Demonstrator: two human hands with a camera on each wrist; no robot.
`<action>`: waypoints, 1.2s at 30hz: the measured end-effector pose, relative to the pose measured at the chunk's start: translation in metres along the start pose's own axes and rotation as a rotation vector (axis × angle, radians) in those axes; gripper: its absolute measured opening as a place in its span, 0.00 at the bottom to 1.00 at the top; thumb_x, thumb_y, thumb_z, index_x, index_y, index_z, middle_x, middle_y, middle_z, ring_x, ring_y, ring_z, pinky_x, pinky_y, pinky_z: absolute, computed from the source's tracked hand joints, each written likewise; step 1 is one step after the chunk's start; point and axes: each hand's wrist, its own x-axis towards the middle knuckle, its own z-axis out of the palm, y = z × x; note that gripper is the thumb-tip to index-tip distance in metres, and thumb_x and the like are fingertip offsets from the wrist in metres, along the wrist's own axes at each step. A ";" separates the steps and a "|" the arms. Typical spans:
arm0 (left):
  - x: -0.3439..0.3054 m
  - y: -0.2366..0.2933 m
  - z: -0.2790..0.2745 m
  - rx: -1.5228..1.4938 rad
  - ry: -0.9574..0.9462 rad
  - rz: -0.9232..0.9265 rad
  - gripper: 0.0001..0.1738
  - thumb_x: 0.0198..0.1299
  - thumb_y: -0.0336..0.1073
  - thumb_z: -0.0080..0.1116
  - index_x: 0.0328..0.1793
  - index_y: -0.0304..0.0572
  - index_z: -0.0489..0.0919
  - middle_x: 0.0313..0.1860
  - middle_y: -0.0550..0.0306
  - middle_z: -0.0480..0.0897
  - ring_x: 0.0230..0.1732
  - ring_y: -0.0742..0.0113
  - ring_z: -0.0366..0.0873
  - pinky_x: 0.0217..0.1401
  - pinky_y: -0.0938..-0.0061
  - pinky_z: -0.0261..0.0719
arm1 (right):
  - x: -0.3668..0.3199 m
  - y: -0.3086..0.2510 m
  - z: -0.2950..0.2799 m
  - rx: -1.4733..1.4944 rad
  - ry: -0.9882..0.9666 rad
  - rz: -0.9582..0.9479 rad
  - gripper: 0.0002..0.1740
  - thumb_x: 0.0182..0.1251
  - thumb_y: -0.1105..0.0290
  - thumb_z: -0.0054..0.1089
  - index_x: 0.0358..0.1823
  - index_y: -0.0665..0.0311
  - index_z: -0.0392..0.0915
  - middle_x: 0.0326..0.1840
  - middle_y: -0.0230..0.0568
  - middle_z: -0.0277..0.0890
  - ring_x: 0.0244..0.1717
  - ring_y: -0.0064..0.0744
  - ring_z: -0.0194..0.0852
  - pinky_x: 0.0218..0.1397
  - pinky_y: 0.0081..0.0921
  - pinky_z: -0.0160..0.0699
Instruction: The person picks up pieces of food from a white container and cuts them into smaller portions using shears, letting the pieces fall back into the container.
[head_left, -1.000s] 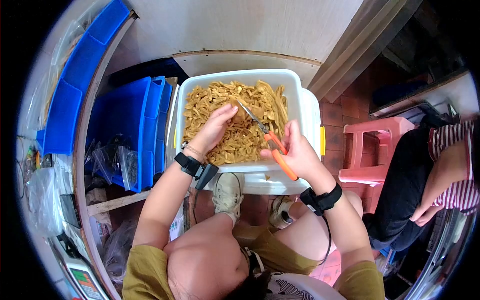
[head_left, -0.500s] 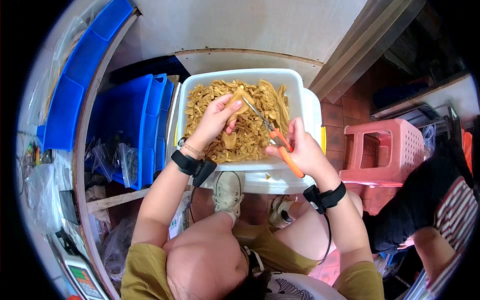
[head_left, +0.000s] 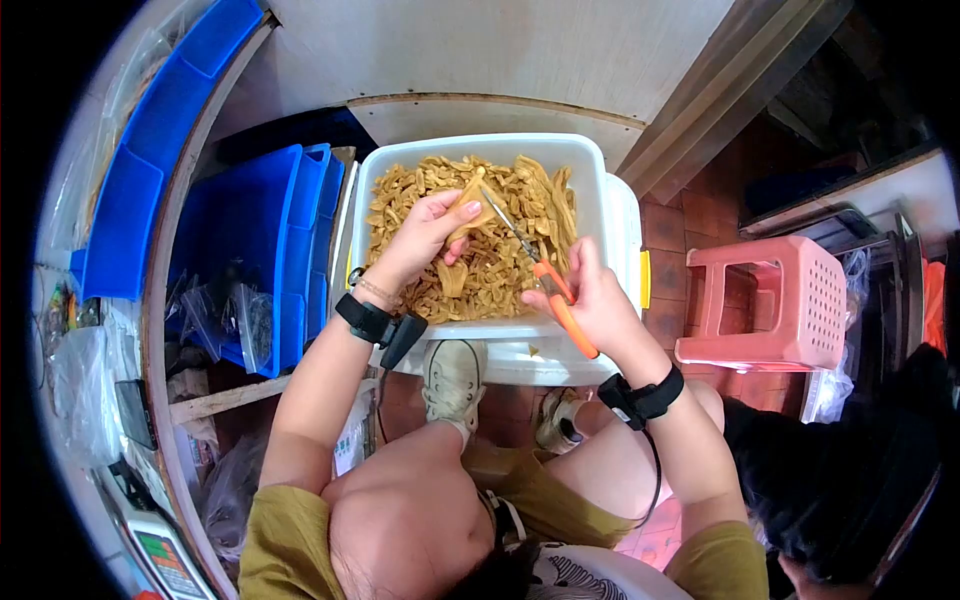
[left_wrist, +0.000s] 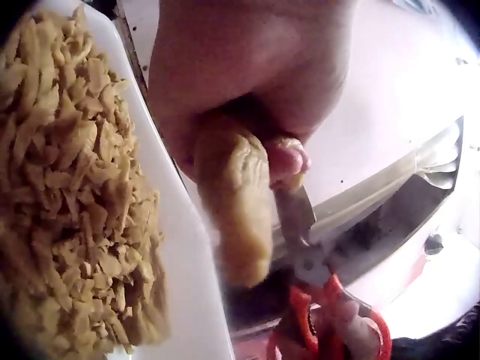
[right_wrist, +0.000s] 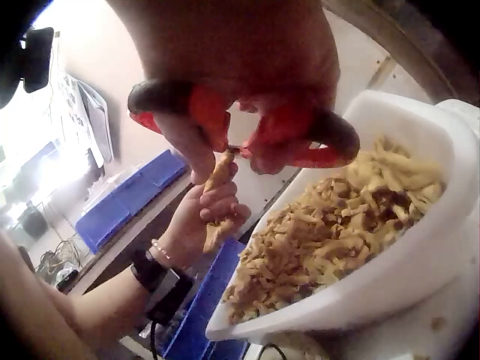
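A yellowish-brown, limp strip [head_left: 476,208] is pinched in the left hand [head_left: 426,232], held above a white tub [head_left: 597,200] full of similar cut pieces [head_left: 400,290]. Orange-handled scissors [head_left: 545,277] are gripped by the right hand [head_left: 601,305], their blades pointing up and left against the strip. In the left wrist view the strip [left_wrist: 238,210] hangs from the fingers, with a scissor blade [left_wrist: 296,214] beside the fingertips. The right wrist view shows the fingers through the red-orange handles [right_wrist: 289,139]; the strip [right_wrist: 219,180] lies just beyond them in the left hand [right_wrist: 214,206].
Blue bins [head_left: 245,230] with plastic bags stand left of the tub. A pink stool [head_left: 790,300] is at the right, near a person in dark clothing [head_left: 850,480]. The wearer's shoes [head_left: 455,385] are below the tub, and a wooden panel [head_left: 480,50] rises behind it.
The left hand has raised the strip and spread it beside the blades. The right hand keeps its grip on the scissors, with little movement. The person at the right has shifted downward, exposing the stool.
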 end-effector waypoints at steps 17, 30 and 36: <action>0.002 0.012 -0.004 0.311 -0.169 -0.164 0.13 0.66 0.44 0.57 0.38 0.42 0.77 0.14 0.71 0.69 0.13 0.84 0.63 0.16 0.86 0.59 | 0.006 0.005 -0.004 0.101 -0.025 -0.062 0.34 0.53 0.63 0.76 0.40 0.61 0.51 0.37 0.47 0.74 0.32 0.21 0.66 0.35 0.21 0.71; -0.002 0.003 -0.008 0.303 -0.279 -0.212 0.14 0.66 0.46 0.58 0.40 0.42 0.78 0.15 0.71 0.71 0.13 0.85 0.65 0.16 0.88 0.60 | -0.001 -0.003 -0.009 -0.192 -0.132 0.077 0.35 0.53 0.52 0.72 0.42 0.63 0.54 0.32 0.52 0.77 0.31 0.47 0.78 0.35 0.35 0.74; -0.001 0.003 -0.004 0.315 -0.279 -0.252 0.15 0.66 0.46 0.57 0.42 0.42 0.79 0.15 0.71 0.71 0.14 0.85 0.66 0.17 0.87 0.62 | -0.002 0.021 -0.003 -0.049 -0.076 -0.059 0.33 0.54 0.55 0.72 0.41 0.63 0.54 0.29 0.47 0.75 0.31 0.41 0.78 0.34 0.31 0.73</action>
